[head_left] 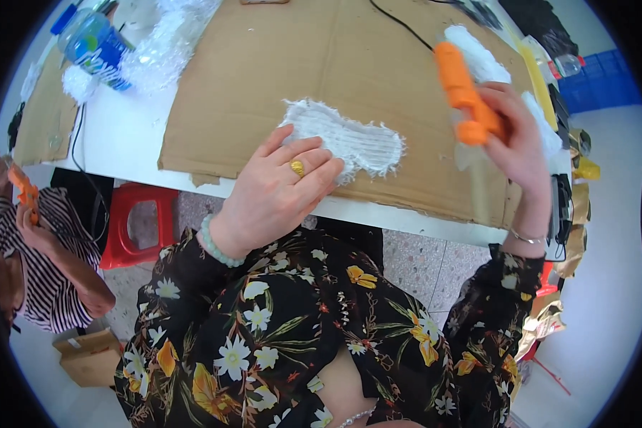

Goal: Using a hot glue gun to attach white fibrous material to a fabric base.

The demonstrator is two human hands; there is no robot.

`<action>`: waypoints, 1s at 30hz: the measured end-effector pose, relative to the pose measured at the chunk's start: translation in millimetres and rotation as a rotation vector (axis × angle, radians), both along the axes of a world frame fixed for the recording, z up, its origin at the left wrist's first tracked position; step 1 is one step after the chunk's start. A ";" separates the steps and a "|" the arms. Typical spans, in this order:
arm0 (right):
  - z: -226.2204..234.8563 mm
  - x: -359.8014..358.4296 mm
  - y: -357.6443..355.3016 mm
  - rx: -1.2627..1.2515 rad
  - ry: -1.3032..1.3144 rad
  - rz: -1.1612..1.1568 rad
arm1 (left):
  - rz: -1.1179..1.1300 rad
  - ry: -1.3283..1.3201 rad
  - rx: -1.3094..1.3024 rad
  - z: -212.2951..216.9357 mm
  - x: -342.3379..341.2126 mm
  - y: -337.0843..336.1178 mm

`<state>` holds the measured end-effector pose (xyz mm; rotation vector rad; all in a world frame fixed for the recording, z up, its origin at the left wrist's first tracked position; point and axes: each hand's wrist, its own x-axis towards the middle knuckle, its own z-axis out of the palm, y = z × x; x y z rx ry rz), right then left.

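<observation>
A white ribbed fabric piece [367,145] with frayed edges, shaped like an insole, lies on a sheet of brown cardboard [242,78] at the table's near side. My left hand [282,175], with a gold ring and a pale green bead bracelet, rests on its left part with the fingers flat and partly covers it. To the right, above the cardboard, my right hand [512,135] is wrapped round an orange glue gun [467,93] with a black cord. The glue gun is held apart from the fabric piece.
More white fabric pieces [478,55] lie at the far right. A blue-labelled plastic bottle [93,50] and crumpled bubble wrap [167,43] stand at the far left. A red stool [139,222] is below the table's left edge. Another person [57,264] holds a similar orange tool [23,189].
</observation>
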<state>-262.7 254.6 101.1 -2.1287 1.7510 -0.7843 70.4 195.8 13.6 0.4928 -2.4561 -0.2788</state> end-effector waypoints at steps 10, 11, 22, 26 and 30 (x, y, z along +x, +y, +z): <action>0.6 59.9 5.0 0.554 -0.879 0.137 | -0.039 0.054 0.006 -3.9 -1.3 0.7; -2.0 67.9 5.5 0.604 -0.909 0.046 | -0.043 0.047 -0.003 -3.5 -0.8 1.4; 1.2 80.1 -0.1 0.560 -0.610 0.070 | -0.023 0.039 -0.022 -6.1 -1.3 1.8; 4.5 83.1 -5.6 0.622 -0.392 0.069 | -0.015 0.036 -0.027 -5.1 -1.7 2.0; 2.3 85.4 -6.6 0.581 -0.342 0.086 | -0.015 0.040 -0.031 -4.9 -2.6 1.5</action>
